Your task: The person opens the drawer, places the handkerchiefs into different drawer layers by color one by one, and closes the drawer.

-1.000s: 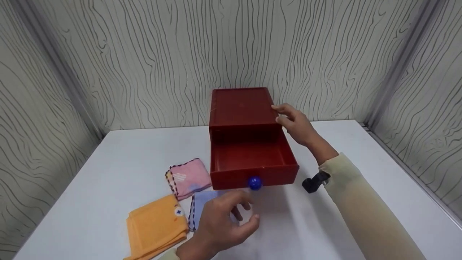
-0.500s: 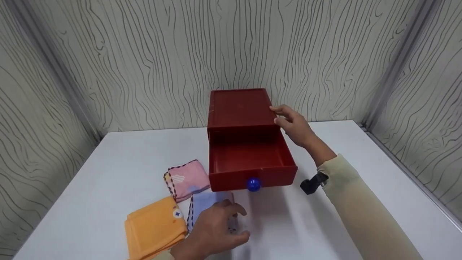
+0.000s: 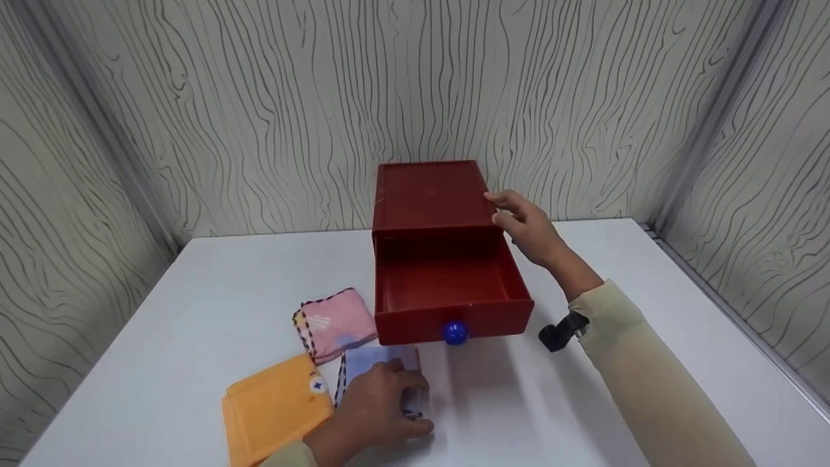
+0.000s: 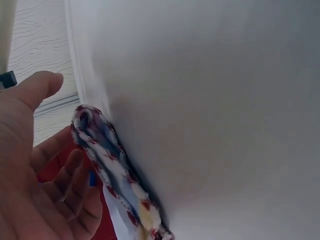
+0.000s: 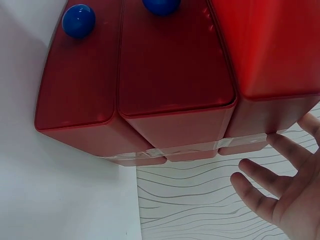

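Note:
My left hand (image 3: 375,407) hovers low over a folded light-blue cloth (image 3: 369,359), fingers bent and thumb spread apart. In the left wrist view, the folded, stitched edge of this cloth (image 4: 112,170) lies just beyond the parted fingers and thumb. My right hand (image 3: 530,228) rests its fingertips on the right top edge of a dark red drawer cabinet (image 3: 428,194). Its top drawer (image 3: 415,327) is pulled out, with bare inside and a round blue knob (image 3: 455,333). The right wrist view shows the hand's spread fingers (image 5: 260,192) by the cabinet's side.
A folded pink cloth (image 3: 340,321) lies left of the drawer. Nearer the front is a folded orange cloth (image 3: 279,405). Lower drawers (image 5: 170,65) are closed. Wood-grain patterned panels (image 3: 311,117) enclose the white table (image 3: 246,279) behind and at both sides.
My left hand has moved down and slightly left, from in front of the knob to the blue cloth. The right hand stays at the cabinet's edge.

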